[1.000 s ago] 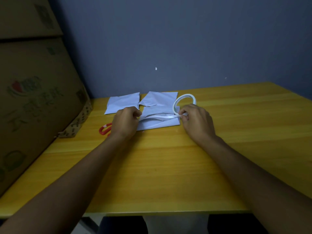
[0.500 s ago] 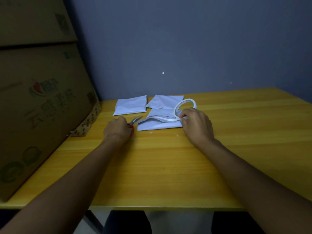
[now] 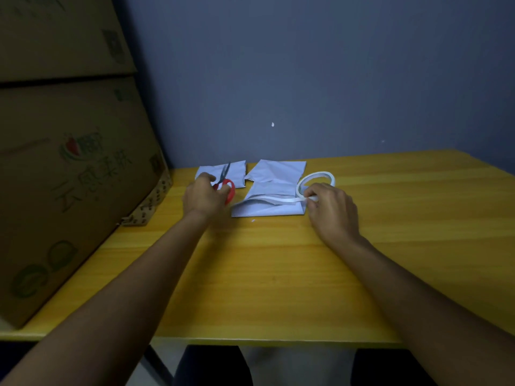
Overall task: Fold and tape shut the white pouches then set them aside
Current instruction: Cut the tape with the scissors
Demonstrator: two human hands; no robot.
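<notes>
My left hand grips the red-handled scissors above the small white pouch. My right hand pinches the tape strip pulled from the tape roll across the folded white pouch on the yellow tabletop.

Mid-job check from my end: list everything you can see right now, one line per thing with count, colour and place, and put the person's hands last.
white pouches: three, white; far centre of table, one further left under the scissors, two overlapping at centre.
tape roll: one, white; right of the centre pouches, standing tilted.
tape strip: one, white; drawn across the nearest pouch.
scissors: one, red handles, grey blades; over the left pouch.
cardboard boxes: two, brown, stacked; left edge.
table: one, yellow wood.
wall: grey-blue; behind.
left hand: grips the scissors.
right hand: pinches the tape at the roll.
</notes>
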